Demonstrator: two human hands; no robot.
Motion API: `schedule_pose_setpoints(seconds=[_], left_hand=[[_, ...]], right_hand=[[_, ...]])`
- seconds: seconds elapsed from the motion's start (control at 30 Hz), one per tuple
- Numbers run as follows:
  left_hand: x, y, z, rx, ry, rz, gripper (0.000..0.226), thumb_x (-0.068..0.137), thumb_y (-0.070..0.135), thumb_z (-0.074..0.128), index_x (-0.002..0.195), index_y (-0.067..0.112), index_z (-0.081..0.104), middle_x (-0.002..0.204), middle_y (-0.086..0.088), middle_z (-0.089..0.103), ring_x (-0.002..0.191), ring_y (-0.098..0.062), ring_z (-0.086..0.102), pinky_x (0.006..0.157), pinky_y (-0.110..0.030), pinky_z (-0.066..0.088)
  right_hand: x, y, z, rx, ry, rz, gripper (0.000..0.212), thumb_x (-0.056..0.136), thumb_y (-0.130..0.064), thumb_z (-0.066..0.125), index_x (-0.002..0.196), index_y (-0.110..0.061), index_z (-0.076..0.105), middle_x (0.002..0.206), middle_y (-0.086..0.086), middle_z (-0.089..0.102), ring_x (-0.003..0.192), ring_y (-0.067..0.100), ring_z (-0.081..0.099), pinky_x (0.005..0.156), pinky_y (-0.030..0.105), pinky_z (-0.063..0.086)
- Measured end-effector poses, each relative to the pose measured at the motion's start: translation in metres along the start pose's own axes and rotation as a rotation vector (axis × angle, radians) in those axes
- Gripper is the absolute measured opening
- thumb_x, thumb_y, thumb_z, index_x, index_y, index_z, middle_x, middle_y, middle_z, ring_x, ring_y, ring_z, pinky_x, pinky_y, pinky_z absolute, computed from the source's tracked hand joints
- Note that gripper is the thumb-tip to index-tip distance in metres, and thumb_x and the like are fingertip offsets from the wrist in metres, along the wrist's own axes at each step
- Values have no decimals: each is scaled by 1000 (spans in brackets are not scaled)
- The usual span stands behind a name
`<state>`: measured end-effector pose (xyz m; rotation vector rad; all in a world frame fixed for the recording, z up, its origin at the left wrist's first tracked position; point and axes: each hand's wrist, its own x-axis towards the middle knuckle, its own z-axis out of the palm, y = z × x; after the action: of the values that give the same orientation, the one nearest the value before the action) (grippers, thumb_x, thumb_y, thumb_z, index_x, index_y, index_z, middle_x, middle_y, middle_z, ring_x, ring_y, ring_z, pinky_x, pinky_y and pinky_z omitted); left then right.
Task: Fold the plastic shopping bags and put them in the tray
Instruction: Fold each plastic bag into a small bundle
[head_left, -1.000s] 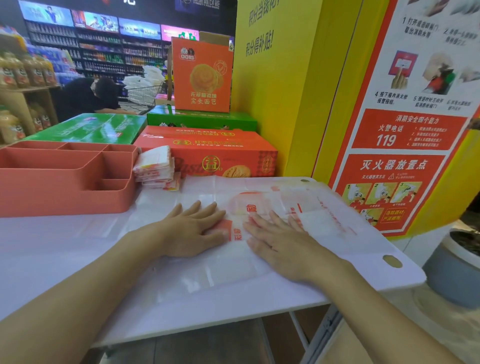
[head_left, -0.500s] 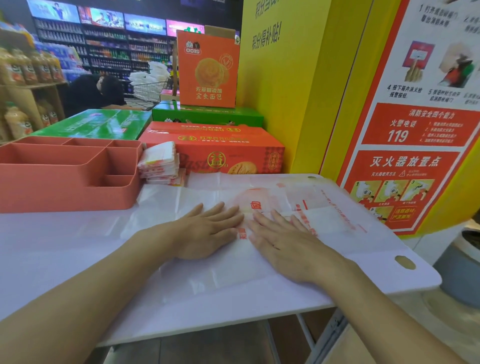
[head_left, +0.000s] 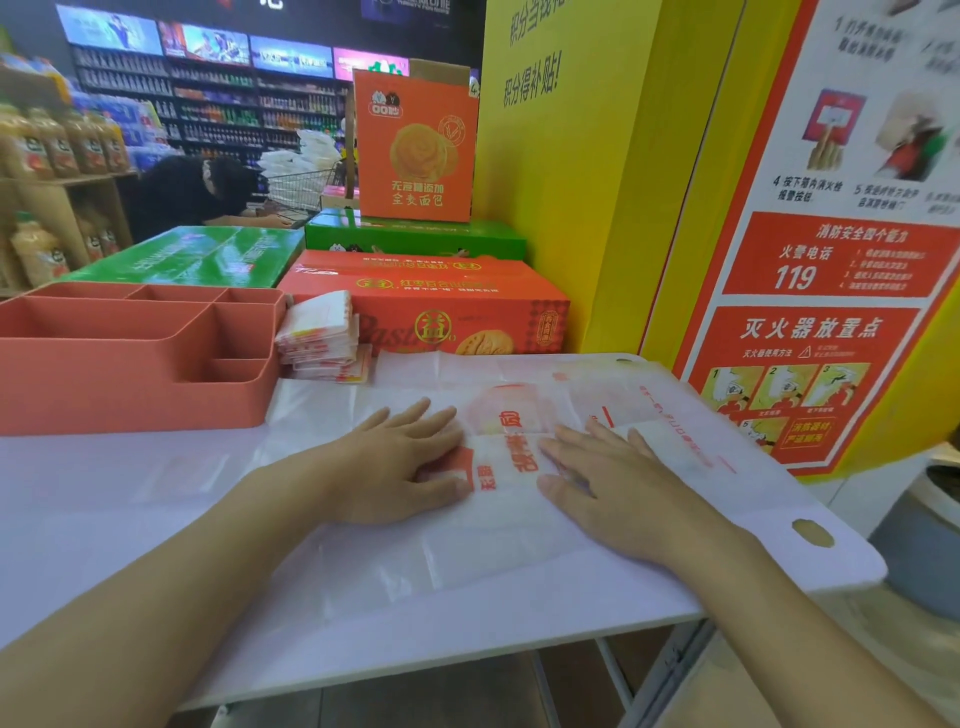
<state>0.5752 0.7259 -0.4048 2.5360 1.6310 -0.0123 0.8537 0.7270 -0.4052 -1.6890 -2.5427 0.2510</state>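
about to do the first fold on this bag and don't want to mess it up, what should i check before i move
1. Plastic bag spread flat on the table: ok, a few creases.
2. Left hand and right hand both flat on the bag: ok.
3. Bag edges all inside the table top: cannot tell, the film is too clear.
4. Room in the tray: cannot tell, its near wall hides the floors.
5. Stack of folded bags in the tray: not ok, it sits beside it.
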Motion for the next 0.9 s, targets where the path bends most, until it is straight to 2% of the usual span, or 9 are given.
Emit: schedule_pose_setpoints(seconds=[0.13,0.23,0.33,0.4,0.5,0.6,0.67,0.77,0.9], left_hand=[[-1,5,-4,2,124,35,79,84,79,32,150,35,39,152,12,30,140,-15,20,118,-37,24],[-3,7,-4,56,111,16,89,75,85,22,147,36,43,134,13,34,123,-14,29,110,-38,31],[-4,5,-6,77,131,25,89,75,85,20,146,37,45,133,13,40,119,-14,36,106,-36,36],[-5,4,-9,64,161,34,80,78,78,28,144,38,48,135,14,48,121,-12,43,103,-35,42],[-6,3,-16,31,180,24,51,90,47,44,140,39,53,134,16,56,124,-10,49,97,-31,46],[-7,-3,-21,12,191,-4,49,89,43,34,131,43,59,127,16,65,117,-14,58,95,-33,49],[-8,-10,-22,-11,204,-34,53,85,44,28,126,43,62,116,12,71,106,-18,63,88,-36,52],[-8,-17,-23,-6,224,-45,50,85,45,27,115,34,64,100,5,71,94,-22,64,80,-37,51],[-9,-20,-28,2,282,-101,40,93,50,31,95,24,61,87,1,67,82,-27,61,72,-39,51]], right_hand=[[-3,4,-5,27,-3,-81,62,99,-68,34,157,-46,25,165,-25,12,154,2,3,126,33,2],[-3,6,-9,-20,19,-108,61,99,-68,35,155,-44,32,163,-25,21,152,2,13,122,29,10],[0,6,-11,-92,68,-146,55,102,-62,32,152,-40,41,160,-22,33,149,2,25,120,28,20],[2,7,-13,-84,107,-130,51,104,-57,31,149,-38,47,155,-21,43,144,4,36,116,29,29],[-1,12,-16,-80,169,-136,44,105,-53,38,145,-41,50,143,-21,55,128,7,52,102,29,42],[-2,25,-17,-69,225,-122,37,100,-41,52,136,-43,58,129,-23,64,111,6,60,94,27,47],[-2,37,-17,3,291,-62,34,94,-33,59,127,-42,66,122,-25,68,109,6,63,95,31,50],[-5,55,-14,181,401,2,17,93,-41,67,107,-43,76,106,-29,72,104,1,65,92,33,53],[-6,61,-12,514,504,75,13,90,-40,73,80,-34,79,87,-27,73,88,-9,64,75,18,47]])
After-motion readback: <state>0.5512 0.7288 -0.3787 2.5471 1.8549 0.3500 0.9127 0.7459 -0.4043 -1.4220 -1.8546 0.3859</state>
